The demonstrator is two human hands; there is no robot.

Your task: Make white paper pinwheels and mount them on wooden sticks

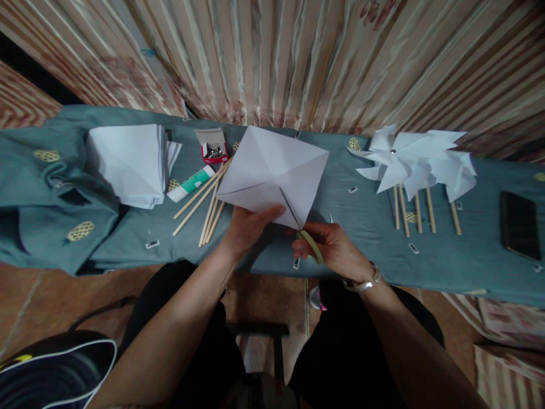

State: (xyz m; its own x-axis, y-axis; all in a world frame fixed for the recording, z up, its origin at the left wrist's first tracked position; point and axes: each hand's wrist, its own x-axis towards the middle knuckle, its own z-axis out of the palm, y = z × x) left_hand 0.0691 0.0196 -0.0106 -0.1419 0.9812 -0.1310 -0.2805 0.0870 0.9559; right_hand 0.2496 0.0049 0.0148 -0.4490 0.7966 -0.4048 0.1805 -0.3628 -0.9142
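My left hand (251, 224) pinches the lower edge of a square white sheet of paper (281, 156), thumb on top and fingers beneath. Diagonal creases cross the sheet. One slit runs in from its left corner and another from its bottom corner. My right hand (330, 244) grips a pair of scissors (313, 247) with yellow-green handles at the bottom corner, where the blades meet the slit. The paper hides most of the blades. To the right lie several white paper pinwheels (409, 162) on wooden sticks.
Left on the teal cloth (332, 193) are a stack of white paper (128, 165), a green and white tube (191, 183), an open red box of small metal pins (214, 152) and several loose wooden sticks (208, 210). A dark phone (520, 224) lies far right. A curtain (272, 68) hangs behind.
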